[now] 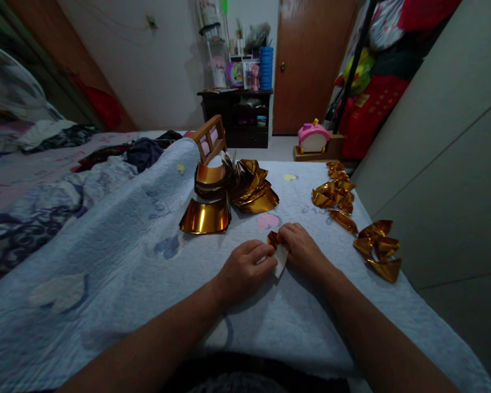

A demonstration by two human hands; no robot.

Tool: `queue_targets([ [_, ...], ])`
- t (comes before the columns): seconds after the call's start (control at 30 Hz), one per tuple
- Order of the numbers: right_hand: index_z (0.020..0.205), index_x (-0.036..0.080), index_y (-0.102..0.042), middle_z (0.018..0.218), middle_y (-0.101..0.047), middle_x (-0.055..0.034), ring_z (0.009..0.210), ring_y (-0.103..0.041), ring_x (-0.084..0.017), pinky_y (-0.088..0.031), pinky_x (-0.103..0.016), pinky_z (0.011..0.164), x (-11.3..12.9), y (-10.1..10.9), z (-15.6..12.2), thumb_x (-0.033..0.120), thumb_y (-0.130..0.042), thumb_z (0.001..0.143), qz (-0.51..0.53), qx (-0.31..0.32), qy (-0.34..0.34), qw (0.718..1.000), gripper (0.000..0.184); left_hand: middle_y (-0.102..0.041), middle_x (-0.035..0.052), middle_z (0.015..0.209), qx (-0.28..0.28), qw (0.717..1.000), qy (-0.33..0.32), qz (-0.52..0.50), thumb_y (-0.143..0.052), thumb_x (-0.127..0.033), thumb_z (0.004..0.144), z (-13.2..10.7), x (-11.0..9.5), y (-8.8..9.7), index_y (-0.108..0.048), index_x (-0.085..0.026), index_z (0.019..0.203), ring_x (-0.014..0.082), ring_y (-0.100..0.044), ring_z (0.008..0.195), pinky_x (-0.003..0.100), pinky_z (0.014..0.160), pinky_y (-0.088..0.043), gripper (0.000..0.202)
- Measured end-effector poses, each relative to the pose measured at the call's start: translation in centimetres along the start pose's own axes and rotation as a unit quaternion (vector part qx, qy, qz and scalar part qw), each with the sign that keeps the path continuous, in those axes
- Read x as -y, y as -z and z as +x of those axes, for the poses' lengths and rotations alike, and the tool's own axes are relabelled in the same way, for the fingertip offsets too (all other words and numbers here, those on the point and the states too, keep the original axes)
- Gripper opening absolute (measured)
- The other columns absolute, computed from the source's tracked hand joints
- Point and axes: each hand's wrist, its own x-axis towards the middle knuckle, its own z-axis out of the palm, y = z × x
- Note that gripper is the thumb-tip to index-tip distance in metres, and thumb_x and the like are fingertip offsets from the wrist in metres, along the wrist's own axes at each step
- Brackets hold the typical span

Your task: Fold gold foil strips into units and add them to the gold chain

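Both hands meet on one paper (280, 261), gold on one face and white on the other, which lies on the blue quilt (118, 245) near the middle. The left hand (245, 268) pinches its white near edge, fingers together. The right hand (303, 248) has its fingertips closed on the gold far corner. Just beyond them sits a fanned stack (229, 191) of gold sheets. Folded gold pieces lie to the right: a row (335, 191) farther off and a cluster (378, 250) nearer.

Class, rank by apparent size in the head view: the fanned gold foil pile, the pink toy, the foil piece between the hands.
1. fanned gold foil pile
2. pink toy, though farther away
3. foil piece, partly covered
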Motion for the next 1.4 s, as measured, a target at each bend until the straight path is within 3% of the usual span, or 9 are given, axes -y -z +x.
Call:
queue_targets([
  [0.37,0.082,0.020,-0.057,0.088,-0.062,-0.0053,0.089,-0.051,-0.022,-0.038,-0.032,0.080,-0.7,0.2,0.0,0.000,-0.053,0.074,0.015,0.007,-0.051,0.999,0.022,-0.069,0.0049,0.079,0.126,0.986,0.110,-0.006,-0.059,-0.011,0.089,-0.9,0.7,-1.0,-0.065,-0.016,0.078,0.0207,-0.061,0.074,0.034,0.068,-0.050,0.013],
  [0.9,0.083,0.020,-0.056,0.090,-0.064,-0.0052,0.089,-0.053,-0.022,-0.037,-0.032,0.080,-0.9,0.6,-0.2,-0.001,-0.048,0.070,0.022,0.024,-0.050,0.998,0.026,-0.068,0.0060,0.087,0.144,0.976,0.158,-0.047,-0.057,-0.010,0.085,-1.0,1.0,-0.7,-0.062,-0.018,0.090,0.0214,-0.062,0.080,0.034,0.072,-0.050,0.011],
  [1.1,0.093,0.020,-0.058,0.091,-0.063,-0.0053,0.086,-0.052,-0.022,-0.037,-0.032,0.077,-0.8,0.4,-0.3,0.002,-0.053,0.073,0.010,-0.012,-0.063,0.998,0.027,-0.068,0.0062,0.090,0.158,0.971,0.171,-0.057,-0.059,-0.006,0.077,-1.0,1.0,-0.6,-0.061,-0.019,0.089,0.0226,-0.062,0.085,0.035,0.075,-0.051,0.018],
  [1.4,0.094,0.019,-0.065,0.104,-0.060,-0.0102,0.097,-0.047,-0.026,-0.036,-0.038,0.083,0.6,0.6,-0.5,0.006,-0.059,0.076,-0.054,0.023,-0.006,0.998,0.023,-0.068,0.0062,0.087,0.142,0.975,0.166,-0.046,-0.060,-0.008,0.082,-1.0,1.0,-1.1,-0.064,-0.017,0.087,0.0218,-0.062,0.082,0.035,0.073,-0.051,0.012],
])
